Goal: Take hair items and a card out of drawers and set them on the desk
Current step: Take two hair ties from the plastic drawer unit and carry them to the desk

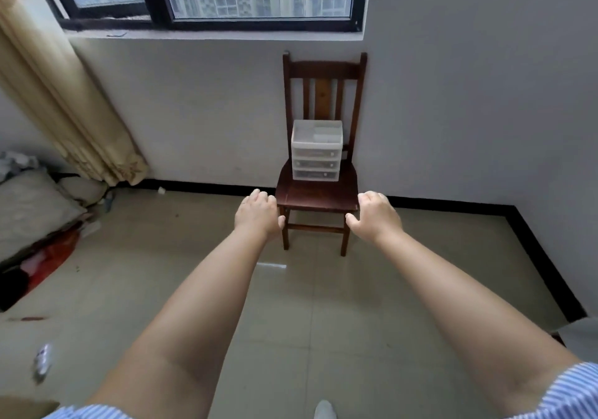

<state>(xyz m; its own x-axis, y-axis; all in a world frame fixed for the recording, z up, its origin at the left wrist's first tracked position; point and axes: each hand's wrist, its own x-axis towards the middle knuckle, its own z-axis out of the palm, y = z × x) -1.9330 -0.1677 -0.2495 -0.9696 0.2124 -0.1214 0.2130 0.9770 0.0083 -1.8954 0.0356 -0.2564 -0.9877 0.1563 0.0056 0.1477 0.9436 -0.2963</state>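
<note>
head view: nothing looks done yet. the drawers (pixel 316 150), a small white three-tier unit, sit on the chair (pixel 318 192) seat, all three shut, contents too dim to tell. left hand (pixel 258 213) and right hand (pixel 377 215) reach toward the chair, both empty, fingers loosely curled. no desk in sight.

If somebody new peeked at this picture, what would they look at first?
Probably the two bare arms stretching out, with the left hand and right hand empty in mid-air. Between them, against the wall, stands a dark wooden chair with a small white drawer box on its seat, all three drawers shut.
</note>
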